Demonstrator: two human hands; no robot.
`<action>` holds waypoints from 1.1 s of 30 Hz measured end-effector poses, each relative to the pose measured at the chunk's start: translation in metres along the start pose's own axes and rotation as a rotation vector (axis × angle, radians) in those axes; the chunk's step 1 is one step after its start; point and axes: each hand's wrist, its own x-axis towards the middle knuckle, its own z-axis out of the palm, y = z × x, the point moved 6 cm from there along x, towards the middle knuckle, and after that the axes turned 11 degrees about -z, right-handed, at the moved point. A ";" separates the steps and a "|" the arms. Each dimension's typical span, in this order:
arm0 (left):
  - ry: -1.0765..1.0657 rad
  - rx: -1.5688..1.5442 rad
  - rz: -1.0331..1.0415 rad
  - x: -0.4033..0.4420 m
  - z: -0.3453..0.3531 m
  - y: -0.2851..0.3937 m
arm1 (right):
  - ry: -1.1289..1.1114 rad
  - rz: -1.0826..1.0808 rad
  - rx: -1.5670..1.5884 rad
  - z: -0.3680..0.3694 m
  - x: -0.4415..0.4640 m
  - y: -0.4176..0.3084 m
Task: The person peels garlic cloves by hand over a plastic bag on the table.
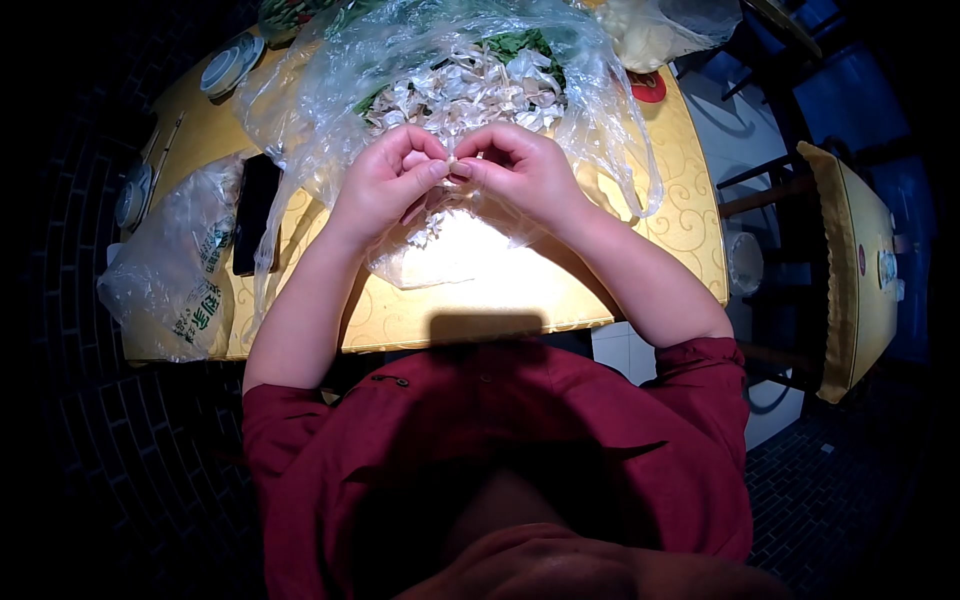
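Observation:
My left hand (392, 182) and my right hand (525, 178) meet fingertip to fingertip above the table. Both pinch a small pale garlic clove (452, 163), mostly covered by thumbs and fingers. Just beyond them lies a heap of papery garlic skins (465, 92), with some green leaves (520, 43) behind it. The heap rests on a large clear plastic bag (310, 125) that is spread open. Below my fingers, a few loose skin scraps (425, 232) lie on the plastic, under bright light.
To the left are a dark flat phone-like object (257, 215) and a plastic bag with green print (185, 270). Stacked bowls (228, 68) stand at the far left of the yellow tablecloth (690, 235). Another cloth-covered table (860, 270) is on the right.

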 end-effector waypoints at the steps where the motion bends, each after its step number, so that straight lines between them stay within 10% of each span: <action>1: 0.021 0.028 0.040 0.000 0.000 0.002 | 0.003 -0.015 0.006 0.000 0.000 -0.001; 12: 0.308 0.251 0.269 -0.002 -0.015 0.010 | 0.027 0.052 0.390 0.004 0.001 0.011; 33: 0.192 0.586 0.184 -0.009 -0.001 0.013 | -0.210 0.296 0.613 0.008 -0.001 0.013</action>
